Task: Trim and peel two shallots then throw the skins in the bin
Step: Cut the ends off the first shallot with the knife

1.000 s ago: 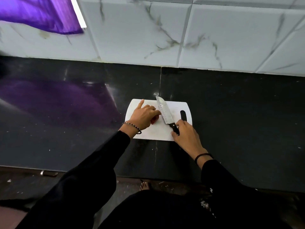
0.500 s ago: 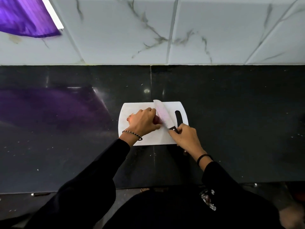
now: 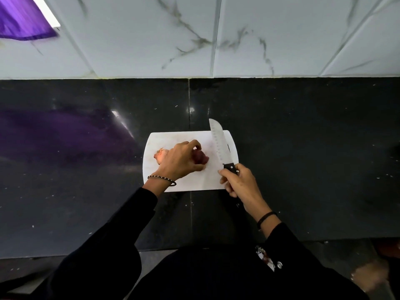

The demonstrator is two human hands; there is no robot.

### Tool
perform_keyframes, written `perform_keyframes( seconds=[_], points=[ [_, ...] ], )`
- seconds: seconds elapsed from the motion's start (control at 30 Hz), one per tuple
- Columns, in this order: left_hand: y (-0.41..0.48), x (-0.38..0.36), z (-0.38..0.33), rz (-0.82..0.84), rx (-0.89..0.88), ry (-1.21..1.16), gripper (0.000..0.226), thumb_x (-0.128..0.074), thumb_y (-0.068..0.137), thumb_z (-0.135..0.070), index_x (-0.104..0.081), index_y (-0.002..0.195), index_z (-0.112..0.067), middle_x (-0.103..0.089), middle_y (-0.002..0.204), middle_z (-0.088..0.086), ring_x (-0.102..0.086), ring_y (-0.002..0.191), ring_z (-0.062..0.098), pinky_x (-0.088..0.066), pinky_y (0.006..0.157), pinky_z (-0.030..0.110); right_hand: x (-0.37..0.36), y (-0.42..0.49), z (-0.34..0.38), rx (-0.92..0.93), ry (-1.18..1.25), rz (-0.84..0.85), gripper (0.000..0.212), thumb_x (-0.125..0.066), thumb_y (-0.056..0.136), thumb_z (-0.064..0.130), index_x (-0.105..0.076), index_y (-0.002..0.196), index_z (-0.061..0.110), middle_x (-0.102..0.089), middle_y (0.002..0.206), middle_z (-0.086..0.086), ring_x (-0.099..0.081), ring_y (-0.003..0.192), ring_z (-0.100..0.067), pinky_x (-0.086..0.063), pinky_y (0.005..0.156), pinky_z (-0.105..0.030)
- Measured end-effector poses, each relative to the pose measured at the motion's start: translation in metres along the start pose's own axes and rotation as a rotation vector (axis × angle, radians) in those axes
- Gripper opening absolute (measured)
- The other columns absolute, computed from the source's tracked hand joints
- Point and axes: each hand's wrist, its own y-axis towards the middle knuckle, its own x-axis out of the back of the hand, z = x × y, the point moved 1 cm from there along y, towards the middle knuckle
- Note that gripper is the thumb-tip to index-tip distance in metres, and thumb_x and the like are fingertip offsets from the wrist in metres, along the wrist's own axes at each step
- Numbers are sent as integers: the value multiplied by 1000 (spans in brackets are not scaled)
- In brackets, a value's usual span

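White cutting board [image 3: 184,185] on black counter [image 3: 303,148], purple-red shallot [image 3: 201,159], white grey-veined marble tiles [image 3: 140,40]

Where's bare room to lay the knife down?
Counter right of the cutting board is bare, as is the strip between board and tiled wall. On the board, only the near edge between the hands is free. Its middle is crowded: left hand grips a purple shallot, a paler shallot beside it, right hand holds the knife over its right side.

No legible text, label, brand, number or sign anywhere in frame. Knife blade [image 3: 217,144], centre: row of dimples only, no readable marking. Small patterned patch [image 3: 266,259] on dark clothing, lower right: too blurred to read.
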Motion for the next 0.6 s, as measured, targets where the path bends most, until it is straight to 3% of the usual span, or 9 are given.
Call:
perform_keyframes(
  seconds=[0.1,0.17,0.37,0.6],
  points=[
    [-1,2,-6,34,46,-229,57,-84,69,-44,-53,111,-23,-63,97,-6,-58,72,3,-37,56,10,-2,4,10,40,59,18,32,-76,86,36,-60,108,18,-74,93,-5,-58,62,-12,-41,45,-20],
    [-2,2,-9,51,93,-330,58,-85,68,-44,-51,111,-24,-63,97,-8,-63,75,4,-41,58,8,-5,7,16,65,66,14,39,-80,81,41,-60,107,20,-71,90,-2,-57,66,-12,-42,48,-22],
    [-3,0,-10,73,196,-529,57,-85,68,-44,-51,110,-26,-63,105,-9,-67,88,11,-55,77,28,-12,17,28,76,43,2,43,-84,79,36,-59,110,19,-70,91,3,-60,68,-10,-45,50,-20],
    [-3,-5,4,145,268,-640,62,-86,67,-40,-53,117,-21,-63,109,-2,-64,99,20,-53,93,39,-14,22,21,106,55,-5,29,-80,85,23,-62,106,18,-65,80,-3,-57,64,-12,-43,47,-20]
  ],
)
